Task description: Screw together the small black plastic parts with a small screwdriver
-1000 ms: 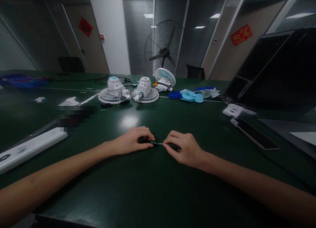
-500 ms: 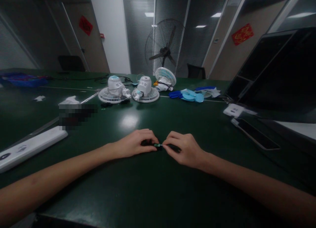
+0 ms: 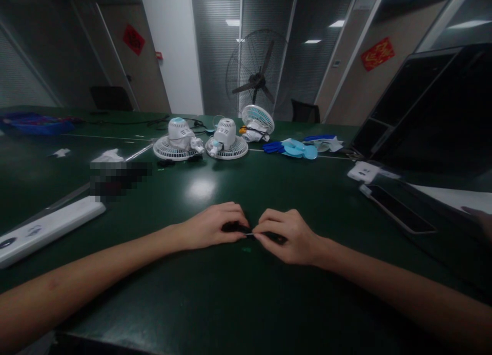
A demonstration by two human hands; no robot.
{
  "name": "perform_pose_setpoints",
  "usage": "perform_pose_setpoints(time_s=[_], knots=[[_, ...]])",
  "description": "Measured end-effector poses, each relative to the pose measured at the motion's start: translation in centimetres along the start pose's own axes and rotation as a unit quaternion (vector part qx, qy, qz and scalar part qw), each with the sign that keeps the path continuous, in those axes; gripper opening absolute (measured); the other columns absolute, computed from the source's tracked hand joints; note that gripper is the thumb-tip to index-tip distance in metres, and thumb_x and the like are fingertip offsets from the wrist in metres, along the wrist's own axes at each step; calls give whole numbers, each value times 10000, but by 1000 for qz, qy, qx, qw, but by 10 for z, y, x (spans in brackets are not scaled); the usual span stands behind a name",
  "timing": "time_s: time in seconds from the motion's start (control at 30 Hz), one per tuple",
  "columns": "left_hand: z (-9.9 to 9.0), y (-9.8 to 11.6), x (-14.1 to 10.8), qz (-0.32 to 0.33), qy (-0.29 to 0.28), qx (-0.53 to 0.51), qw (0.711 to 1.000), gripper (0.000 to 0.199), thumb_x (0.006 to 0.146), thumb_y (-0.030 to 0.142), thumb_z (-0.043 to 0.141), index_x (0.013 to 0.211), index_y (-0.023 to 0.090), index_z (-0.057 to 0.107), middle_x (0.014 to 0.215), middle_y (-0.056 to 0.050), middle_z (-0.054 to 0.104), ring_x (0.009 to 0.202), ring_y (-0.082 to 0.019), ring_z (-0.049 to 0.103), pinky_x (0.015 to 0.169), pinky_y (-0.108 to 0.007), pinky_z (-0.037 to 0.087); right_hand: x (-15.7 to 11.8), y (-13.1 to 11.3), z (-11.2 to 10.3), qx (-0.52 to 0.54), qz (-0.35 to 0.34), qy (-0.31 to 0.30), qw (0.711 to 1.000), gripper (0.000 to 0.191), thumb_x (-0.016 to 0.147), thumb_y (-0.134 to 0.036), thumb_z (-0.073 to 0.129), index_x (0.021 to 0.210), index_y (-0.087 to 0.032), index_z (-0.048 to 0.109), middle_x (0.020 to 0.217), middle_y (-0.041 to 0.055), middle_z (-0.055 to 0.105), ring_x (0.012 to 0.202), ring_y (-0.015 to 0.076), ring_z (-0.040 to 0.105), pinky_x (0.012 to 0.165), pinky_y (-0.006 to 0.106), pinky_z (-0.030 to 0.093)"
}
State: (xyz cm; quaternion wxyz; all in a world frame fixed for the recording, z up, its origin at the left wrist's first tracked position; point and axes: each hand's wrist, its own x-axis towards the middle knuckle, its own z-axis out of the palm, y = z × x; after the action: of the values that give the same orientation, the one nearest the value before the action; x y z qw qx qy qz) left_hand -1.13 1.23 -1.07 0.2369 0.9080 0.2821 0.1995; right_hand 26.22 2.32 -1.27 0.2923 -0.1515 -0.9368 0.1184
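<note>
My left hand (image 3: 219, 224) is closed round a small black object (image 3: 235, 226), partly hidden by the fingers. Close to its right, my right hand (image 3: 289, 234) pinches a thin metal-tipped tool (image 3: 249, 234), whose dark handle lies under the palm. The metal tip reaches the fingertips of my left hand, at the black object; whether they touch cannot be made out. A small green piece (image 3: 246, 249) lies on the dark green table (image 3: 184, 293) just below the fingertips.
Three small white fans (image 3: 226, 140) stand at the back. Blue gloves (image 3: 273, 147) lie right of them. A long white case (image 3: 49, 229) is at left, a phone (image 3: 400, 209) and a monitor (image 3: 430, 109) at right. Part of another person's hand (image 3: 480, 219) shows at the right edge.
The green piece between my fingertips is now on the table below them. The metal tip has shifted slightly down and left. Another person's hand has appeared at the right edge.
</note>
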Motion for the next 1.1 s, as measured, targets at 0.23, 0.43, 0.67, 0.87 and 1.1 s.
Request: perform_pose_setpoints(time_s=[0.23,0.43,0.67,0.87,1.1], knots=[[-2,7,-3,15,15,-4,1000,179,1006,329,653,1129,200,678,1066,-70,689,971,-202,638,858,-337,510,-1,1,-1,10,6,99,995,106,992,-205,632,1027,-181,728,919,53,706,728,133,652,595,244,518],[0,23,-9,148,-24,36,988,249,972,291,667,1212,223,667,1061,-104,737,1002,-241,675,870,-381,508,-2,2,-2,7,35,164,986,96,978,-159,644,1023,-181,725,918,65,714,790,169,683,682,300,554],[-15,-3,-10,99,-14,162,982,282,1034,313,565,1269,190,659,1168,-133,724,1096,-257,661,937,-392,501,0,0,-2,22,28,146,989,105,980,-174,644,1034,-187,733,919,58,715,774,161,677,657,281,561],[-62,-71,-27,-164,87,290,939,377,1023,463,531,1231,201,704,1230,-128,709,1113,-299,655,989,-456,493,0,-1,-2,41,23,133,990,103,994,-185,637,1038,-181,729,910,52,709,733,140,665,602,248,560],[-95,-120,-59,-285,163,314,891,479,978,529,499,1203,170,722,1127,-166,732,1024,-355,673,910,-484,532,1,0,-1,49,23,130,990,125,1001,-202,623,1038,-180,740,903,52,714,712,139,661,567,240,553]])
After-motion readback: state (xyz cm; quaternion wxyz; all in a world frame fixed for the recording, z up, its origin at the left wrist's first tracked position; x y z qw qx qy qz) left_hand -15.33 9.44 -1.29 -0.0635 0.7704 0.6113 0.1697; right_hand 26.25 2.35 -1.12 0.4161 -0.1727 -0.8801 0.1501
